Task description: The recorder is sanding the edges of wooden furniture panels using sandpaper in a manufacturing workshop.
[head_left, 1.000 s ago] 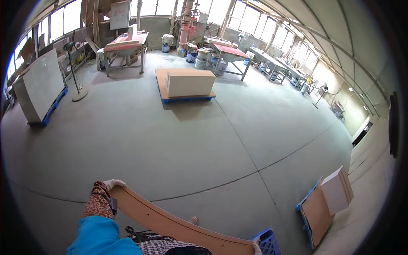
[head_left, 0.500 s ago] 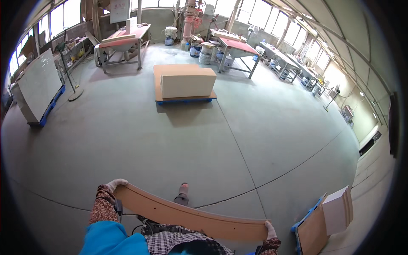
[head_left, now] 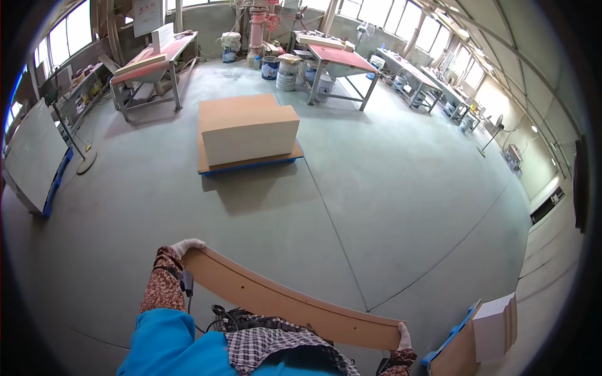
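One long, smooth brown board (head_left: 285,302) | held: left hand (head_left: 187,245), right hand (head_left: 404,337)

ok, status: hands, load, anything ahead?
Left hand on brown board's left end, right hand on its right end. Board held across front of body. Pale stack on pallet ahead, apart from board.

1. This place is a workshop, with a wide grey floor (head_left: 389,200).
2. On the far side stand a left red worktop (head_left: 136,73) and a right red worktop (head_left: 345,57), both on metal legs.
3. Between these, there are buckets (head_left: 287,74) near a thick pink pipe (head_left: 256,30).
4. A big pale block (head_left: 251,143) rests on a pallet (head_left: 251,167).
5. Large windows (head_left: 382,17) and a ribbed, sloping ceiling (head_left: 533,62) also show an industrial building.
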The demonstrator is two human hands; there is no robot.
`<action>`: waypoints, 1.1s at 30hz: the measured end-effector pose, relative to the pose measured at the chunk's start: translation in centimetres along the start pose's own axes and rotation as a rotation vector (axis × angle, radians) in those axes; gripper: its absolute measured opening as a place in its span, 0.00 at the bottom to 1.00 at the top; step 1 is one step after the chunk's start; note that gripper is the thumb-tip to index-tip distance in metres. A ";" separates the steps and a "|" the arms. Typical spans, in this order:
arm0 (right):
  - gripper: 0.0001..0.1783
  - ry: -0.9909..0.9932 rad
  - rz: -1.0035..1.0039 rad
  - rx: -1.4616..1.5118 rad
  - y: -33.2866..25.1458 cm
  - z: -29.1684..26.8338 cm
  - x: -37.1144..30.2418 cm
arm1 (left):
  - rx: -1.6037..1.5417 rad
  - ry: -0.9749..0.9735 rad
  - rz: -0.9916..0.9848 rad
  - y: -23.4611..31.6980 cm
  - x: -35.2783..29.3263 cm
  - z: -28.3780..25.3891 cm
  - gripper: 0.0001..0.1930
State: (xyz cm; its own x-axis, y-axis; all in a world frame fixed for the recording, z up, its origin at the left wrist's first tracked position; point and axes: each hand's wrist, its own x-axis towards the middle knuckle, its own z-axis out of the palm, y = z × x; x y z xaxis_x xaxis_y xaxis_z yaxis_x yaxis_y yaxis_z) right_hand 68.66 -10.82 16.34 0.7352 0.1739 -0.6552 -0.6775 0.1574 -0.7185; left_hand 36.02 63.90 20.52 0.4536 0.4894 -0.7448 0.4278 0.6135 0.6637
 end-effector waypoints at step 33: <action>0.26 -0.145 -0.030 -0.165 -46.3 41.8 62.6 | -0.228 0.132 0.036 42.4 44.7 25.4 0.15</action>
State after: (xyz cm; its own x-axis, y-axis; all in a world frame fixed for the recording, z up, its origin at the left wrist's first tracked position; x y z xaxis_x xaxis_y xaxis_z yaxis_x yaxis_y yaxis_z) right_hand 145.15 33.38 18.33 0.7357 0.3117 -0.6013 -0.6341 0.0050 -0.7732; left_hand 94.28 96.05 17.08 0.3533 0.5805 -0.7337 0.2197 0.7108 0.6682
